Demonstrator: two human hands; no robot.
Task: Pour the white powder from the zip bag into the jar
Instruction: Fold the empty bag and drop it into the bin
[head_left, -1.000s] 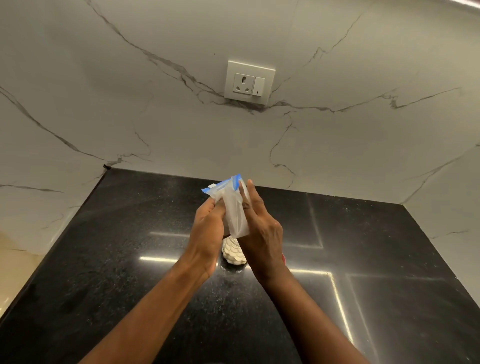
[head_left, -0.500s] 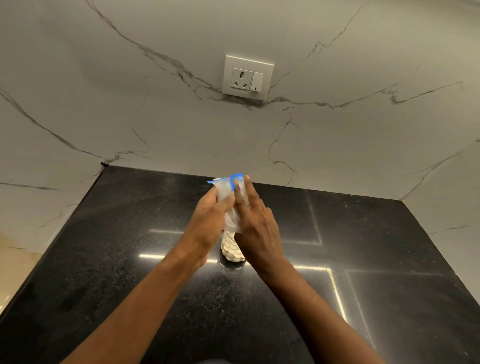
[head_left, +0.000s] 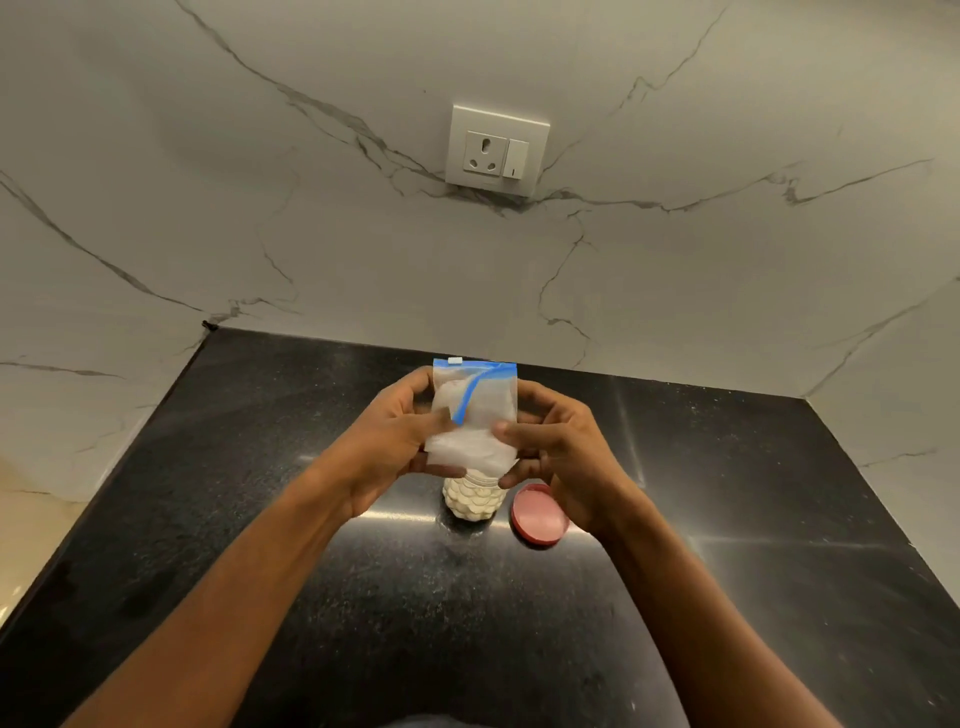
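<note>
A clear zip bag (head_left: 475, 415) with a blue zip strip and a small white slider at its top is held flat and facing me. My left hand (head_left: 392, 441) grips its left edge and my right hand (head_left: 558, 447) grips its right edge. Right under the bag stands a small textured jar (head_left: 474, 500) with white powder in it; its mouth is hidden behind the bag's lower edge. Whether the bag touches the jar I cannot tell. The bag looks mostly flat, with a white film inside.
A round pink lid (head_left: 537, 515) lies flat on the black granite counter (head_left: 363, 597), just right of the jar and under my right wrist. Marble walls close the counter at the back and both sides, with a socket plate (head_left: 496, 150) on the back wall.
The bag was pinched narrow and upright between both hands; now it is spread flat and wide, with my hands drawn apart to its edges. The pink lid has come into view.
</note>
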